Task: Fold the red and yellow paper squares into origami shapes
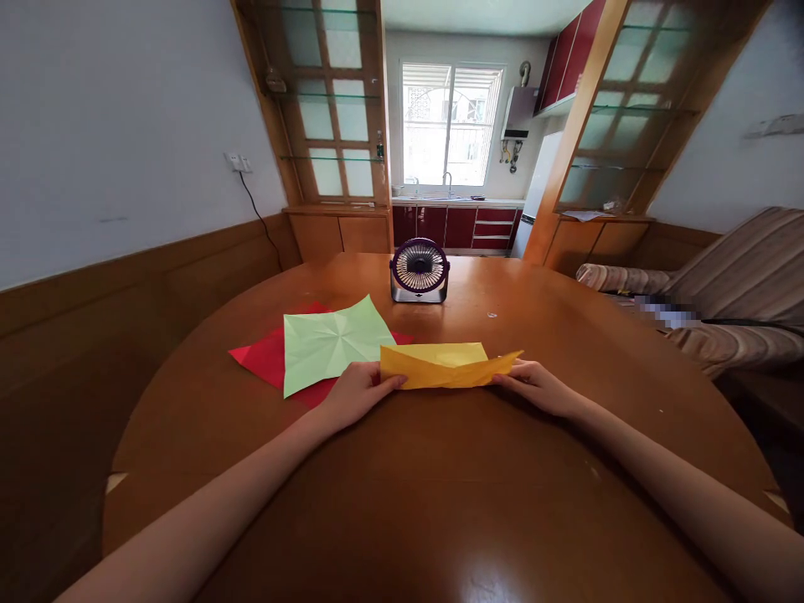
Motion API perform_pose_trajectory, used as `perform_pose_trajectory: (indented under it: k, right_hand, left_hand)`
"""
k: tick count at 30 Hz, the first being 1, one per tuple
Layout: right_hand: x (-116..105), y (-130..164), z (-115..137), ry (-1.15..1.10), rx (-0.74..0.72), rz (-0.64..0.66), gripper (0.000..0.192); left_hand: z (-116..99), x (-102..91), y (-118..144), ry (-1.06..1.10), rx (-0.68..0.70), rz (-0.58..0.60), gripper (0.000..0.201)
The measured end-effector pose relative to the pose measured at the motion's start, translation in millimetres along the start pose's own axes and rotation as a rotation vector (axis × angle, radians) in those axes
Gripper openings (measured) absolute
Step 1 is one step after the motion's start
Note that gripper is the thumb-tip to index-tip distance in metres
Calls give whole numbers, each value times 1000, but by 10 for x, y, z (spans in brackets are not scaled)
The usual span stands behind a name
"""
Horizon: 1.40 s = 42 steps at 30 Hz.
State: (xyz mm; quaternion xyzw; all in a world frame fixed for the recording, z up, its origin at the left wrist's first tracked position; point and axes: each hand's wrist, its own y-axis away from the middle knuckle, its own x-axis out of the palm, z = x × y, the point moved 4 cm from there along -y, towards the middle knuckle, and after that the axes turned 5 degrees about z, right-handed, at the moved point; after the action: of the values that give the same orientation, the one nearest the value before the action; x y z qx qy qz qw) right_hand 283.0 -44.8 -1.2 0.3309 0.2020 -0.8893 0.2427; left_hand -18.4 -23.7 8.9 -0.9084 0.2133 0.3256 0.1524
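Observation:
A sheet of yellow paper is partly folded over, its near flap raised toward me. My left hand pinches its left end, thumb in front and fingers behind. At the right end, my right hand grips the paper between thumb and fingers. Just left of it lies a creased light green paper, with fold lines meeting at its centre and its corners lifting. Underneath the green sheet is a red paper, mostly covered; its edges stick out on several sides.
A small purple desk fan stands at the far side of the round wooden table. A striped armchair is off to the right. Behind are glass-shelved cabinets and a kitchen window. A cord hangs from the left wall socket.

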Motion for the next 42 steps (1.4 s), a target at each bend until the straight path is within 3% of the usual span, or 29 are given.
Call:
perform_pose_trajectory:
  k: [7, 20, 25, 29, 31, 34, 38, 42]
  right_hand:
    - [-9, -80, -61, 20, 53, -152, 50]
    - [-56, -147, -101, 208, 86, -146, 52]
    - [-26, -151, -140, 326, 104, -248, 53]
    - [39, -164, -111, 490, 127, -290, 43]
    - [63, -165, -75, 599, 169, -315, 36]
    - [90, -163, 8, 733, 170, -362, 30]
    - [158, -195, 101, 803, 61, -356, 39]
    - [274, -305, 98, 745, 27, -277, 43]
  left_hand:
    - [4, -18, -28, 14, -24, -67, 32]
    - [49, -28, -58, -121, -41, -82, 32]
    - [66, -21, -58, -372, -8, -252, 59]
    - [-99, 74, -62, -629, 125, -379, 74]
    - [-194, 182, -107, -711, 192, -327, 74]
    - [-278, 383, -228, -790, 241, -160, 55]
    - [-230, 613, -423, -769, 157, 14, 54]
    - [-143, 750, -551, -746, 94, 62, 60]
